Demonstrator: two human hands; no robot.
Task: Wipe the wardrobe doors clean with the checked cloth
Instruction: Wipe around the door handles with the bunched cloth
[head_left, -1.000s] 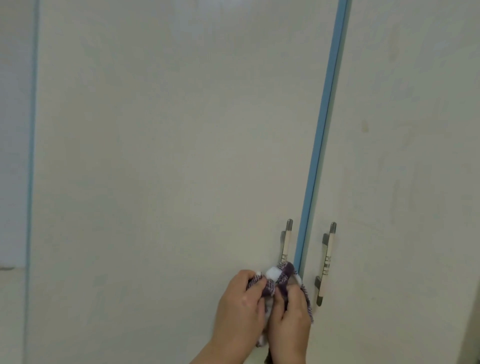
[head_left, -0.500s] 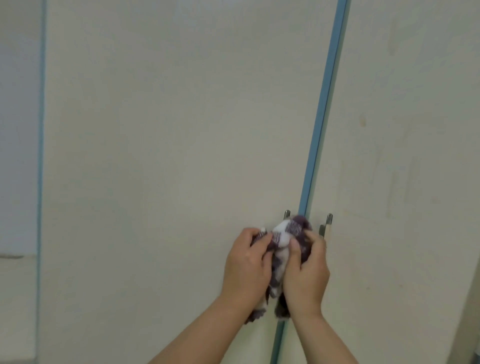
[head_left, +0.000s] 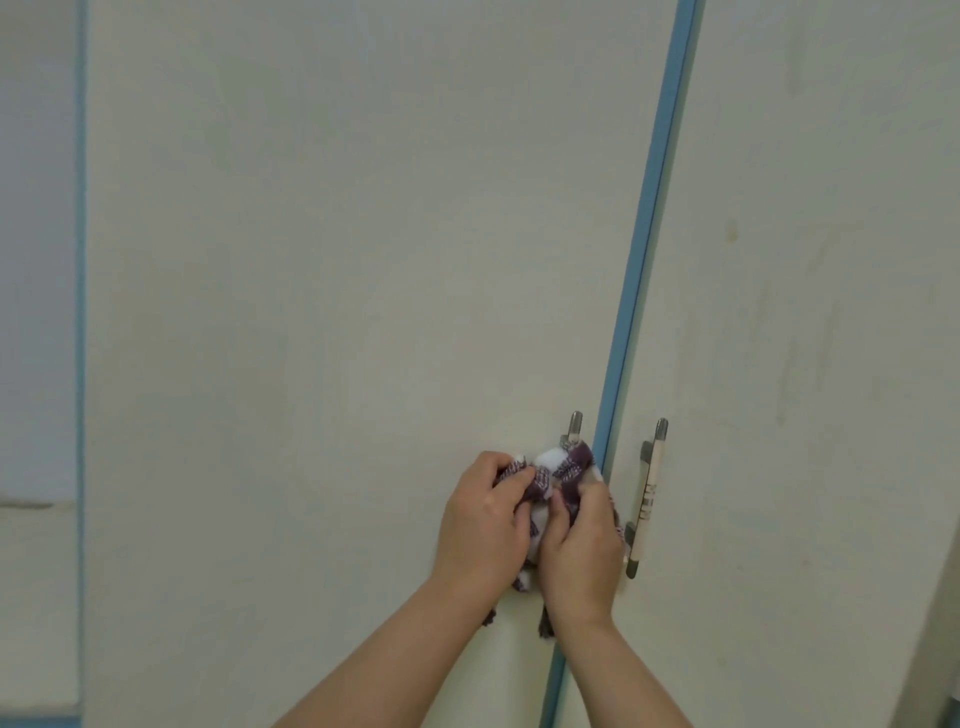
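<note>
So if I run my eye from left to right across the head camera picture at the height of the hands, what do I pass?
Left blue strip → left door → left hand → checked cloth → right hand → right handle → right door.

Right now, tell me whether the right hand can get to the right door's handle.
Probably yes. The right hand grips the checked cloth just beside the right door's handle, nothing between them, though its fingers are full.

— Left edge? Pale wall panel (head_left: 36, 260), blue strip (head_left: 80, 312) alongside it.
— Lower down? Horizontal seam (head_left: 26, 504) across that panel. Soft, even light; grey sliver (head_left: 943, 623) bottom right.
</note>
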